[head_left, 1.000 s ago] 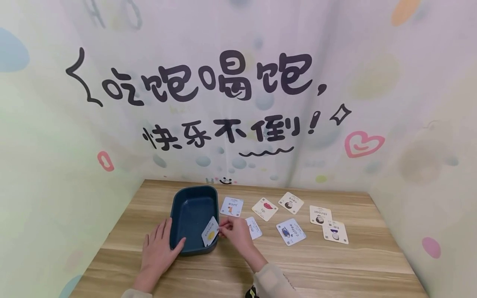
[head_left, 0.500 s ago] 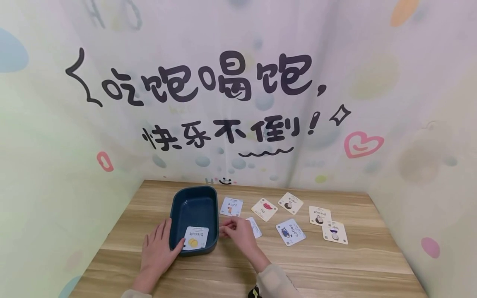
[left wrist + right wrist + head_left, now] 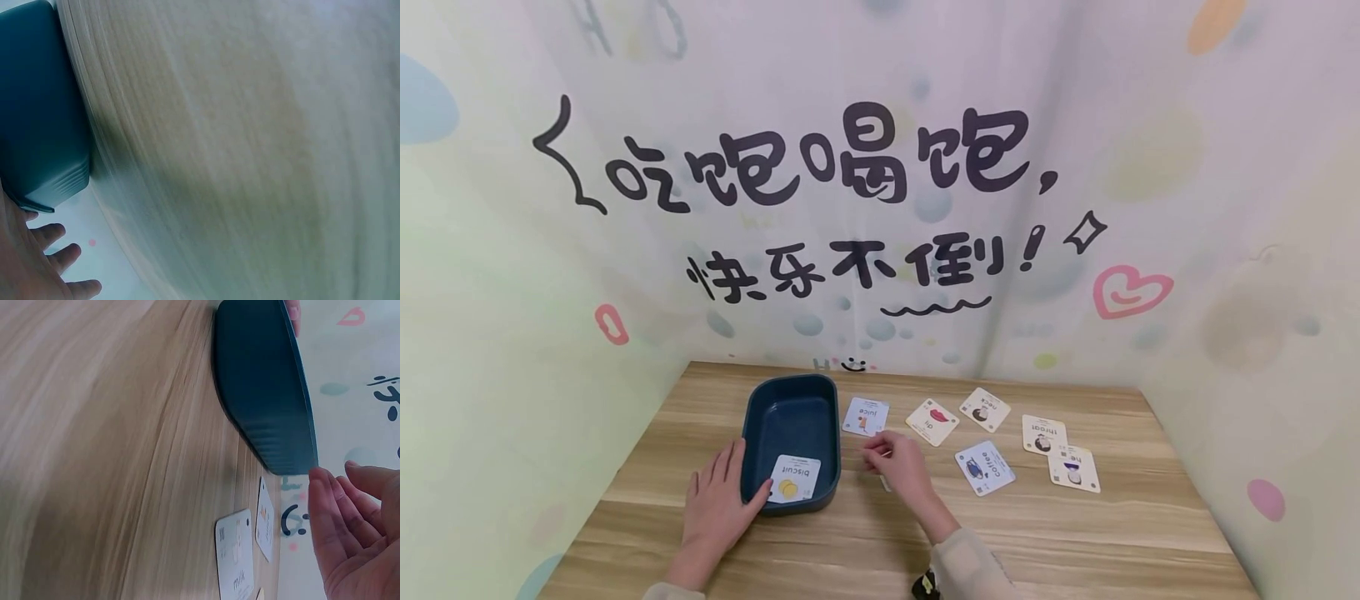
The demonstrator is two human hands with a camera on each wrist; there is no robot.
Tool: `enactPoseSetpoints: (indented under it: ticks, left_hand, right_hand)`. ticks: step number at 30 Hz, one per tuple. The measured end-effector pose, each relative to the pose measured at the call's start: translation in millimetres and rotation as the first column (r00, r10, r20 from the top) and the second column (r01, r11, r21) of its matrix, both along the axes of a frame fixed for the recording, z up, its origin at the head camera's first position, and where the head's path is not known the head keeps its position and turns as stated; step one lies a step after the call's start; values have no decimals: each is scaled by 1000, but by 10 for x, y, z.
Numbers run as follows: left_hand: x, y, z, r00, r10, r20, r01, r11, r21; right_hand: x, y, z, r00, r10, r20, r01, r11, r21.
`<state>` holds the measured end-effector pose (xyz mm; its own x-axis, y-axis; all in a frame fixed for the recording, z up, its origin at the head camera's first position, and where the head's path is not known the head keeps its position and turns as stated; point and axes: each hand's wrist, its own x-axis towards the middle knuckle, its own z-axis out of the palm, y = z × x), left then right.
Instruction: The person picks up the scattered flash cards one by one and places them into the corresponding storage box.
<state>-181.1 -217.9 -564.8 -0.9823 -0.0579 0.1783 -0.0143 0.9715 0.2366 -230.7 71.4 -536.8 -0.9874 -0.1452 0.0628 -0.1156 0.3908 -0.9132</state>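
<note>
Milk card [image 3: 235, 556]: bottom centre, right-wrist view; I judge light, stiff; pinch opposite edges.
Right hand [image 3: 901, 473]: fingers loose, pinching nothing.
Left hand [image 3: 717, 504]: fingers spread against blue bin [image 3: 837, 446].

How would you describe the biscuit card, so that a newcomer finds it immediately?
On the wooden table, find the dark blue tray, touched by the left hand. The biscuit card sits at its near end, with a yellow picture. It is the only card inside.
</note>
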Motion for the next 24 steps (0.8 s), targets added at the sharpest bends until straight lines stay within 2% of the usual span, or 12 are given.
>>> enactPoseSetpoints:
  ticks: [6,15,24]
  left_hand:
    - [-8,-2,-13,1000,1,3,-1,1000,-2]
    - [-5,-3,-13,1000,1,3,-1,1000,-4]
    - [2,5,3,1000,7,10,-7,1000,-4]
  right_hand:
    - [-19,120,-22,999,-31,-22,32,997,65]
    - [-30,303,-39,997,-51,-59,54,997,50]
    - [-47,473,-55,994,-99,-54,104,991,89]
